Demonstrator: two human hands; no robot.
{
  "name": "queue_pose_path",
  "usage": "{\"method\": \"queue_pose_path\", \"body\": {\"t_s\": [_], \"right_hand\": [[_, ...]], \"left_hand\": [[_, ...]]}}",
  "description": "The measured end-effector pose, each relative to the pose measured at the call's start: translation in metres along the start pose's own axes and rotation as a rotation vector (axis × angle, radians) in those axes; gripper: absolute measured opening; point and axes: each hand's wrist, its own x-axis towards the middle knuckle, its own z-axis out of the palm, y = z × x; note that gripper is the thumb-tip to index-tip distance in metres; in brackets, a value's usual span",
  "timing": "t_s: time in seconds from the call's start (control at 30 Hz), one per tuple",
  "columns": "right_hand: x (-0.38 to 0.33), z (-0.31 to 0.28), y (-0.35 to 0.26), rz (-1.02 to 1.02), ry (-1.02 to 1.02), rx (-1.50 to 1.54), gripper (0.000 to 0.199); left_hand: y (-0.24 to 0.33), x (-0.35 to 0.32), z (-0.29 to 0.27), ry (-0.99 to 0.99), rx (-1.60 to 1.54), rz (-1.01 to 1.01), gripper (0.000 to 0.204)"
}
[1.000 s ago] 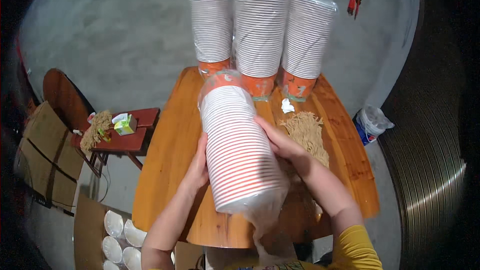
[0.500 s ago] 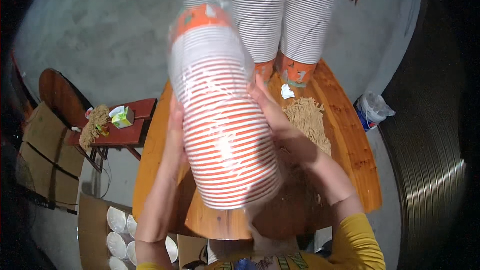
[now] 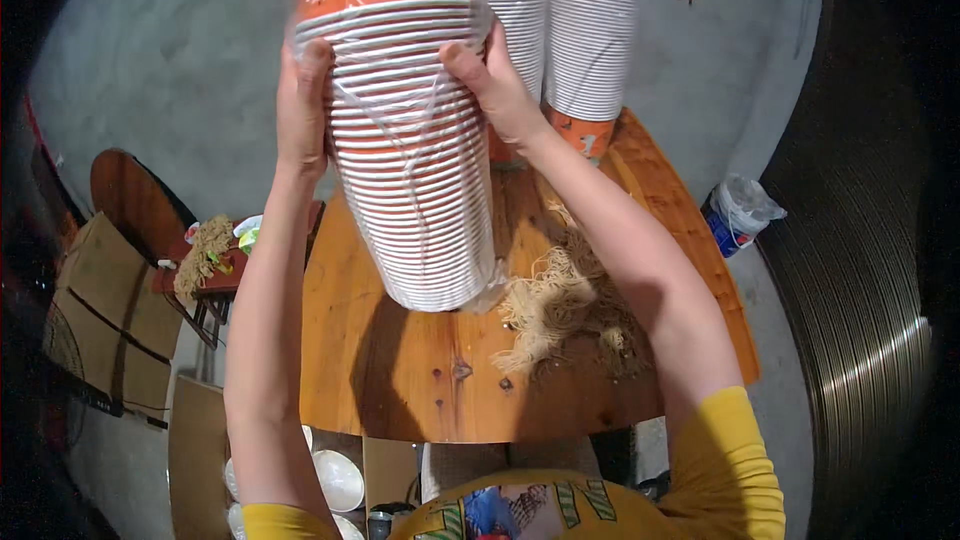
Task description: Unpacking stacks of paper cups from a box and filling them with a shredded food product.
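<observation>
A tall stack of nested paper tubs (image 3: 410,170), white-rimmed and wrapped in clear plastic, is raised over the table, its orange printed wall showing at the far end. My left hand (image 3: 303,105) grips its left side and my right hand (image 3: 500,90) its right side, thumbs on the near face. The stack tapers toward me at its lower end, where loose plastic bunches up. Beyond my right hand stand wrapped stacks of similar tubs (image 3: 595,40) on the table's far end. The held stack hides part of that area.
A tan stringy bundle (image 3: 550,310) lies on the wooden table (image 3: 460,410), beside my right forearm. Left is a low red bench (image 3: 225,285) with another stringy bundle. White round tubs (image 3: 338,480) sit low at the front left. A plastic-lined bucket (image 3: 740,210) stands right.
Both hands have carried the tub stack farther away and up in view, and its larger orange end now faces the top. The stringy bundle lies nearer and looser. The white crumpled tissue is no longer visible.
</observation>
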Motion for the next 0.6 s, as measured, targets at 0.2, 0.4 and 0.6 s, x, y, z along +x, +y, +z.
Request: {"method": "queue_pose_path", "body": {"t_s": [0.2,0.4,0.6], "right_hand": [[0.002,-0.004,0.004,-0.03,-0.053,-0.049,0.102],[-0.01,-0.009,0.005,-0.023,-0.048,-0.091,0.103],[-0.091,-0.04,0.035,0.173,-0.111,-0.043,0.125]], "left_hand": [[-0.013,0.001,0.004,0.042,0.04,0.06,0.067],[-0.012,-0.009,0.01,0.082,0.088,0.089,0.067],[-0.032,-0.074,-0.027,0.172,0.166,0.085,0.105]]}}
